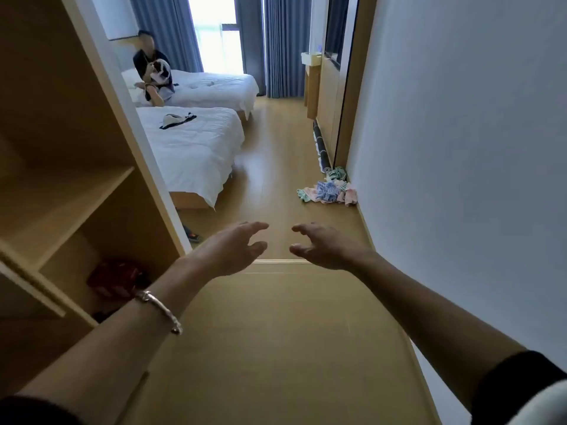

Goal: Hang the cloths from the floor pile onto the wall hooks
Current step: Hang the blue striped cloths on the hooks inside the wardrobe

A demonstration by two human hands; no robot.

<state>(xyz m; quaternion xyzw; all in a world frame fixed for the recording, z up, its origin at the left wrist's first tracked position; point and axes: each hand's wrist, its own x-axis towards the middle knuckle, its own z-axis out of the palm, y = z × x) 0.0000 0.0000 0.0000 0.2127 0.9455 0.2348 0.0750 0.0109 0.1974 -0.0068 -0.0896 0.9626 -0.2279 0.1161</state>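
Observation:
A pile of small cloths (329, 190), striped and checked in blue, pink and green, lies on the wooden floor against the foot of the white wall (460, 148) on the right, some way ahead of me. My left hand (233, 250) and my right hand (325, 245) are stretched out in front, palms facing each other, fingers relaxed and holding nothing. Both hands are well short of the pile. No wall hooks show in this view.
An open wooden wardrobe (70, 194) with shelves stands on my left, a dark red item (116, 277) low inside it. Two white beds (190, 148) fill the room ahead left, people sitting on the far one. A rolled mat (320, 145) lies along the right-hand cabinet.

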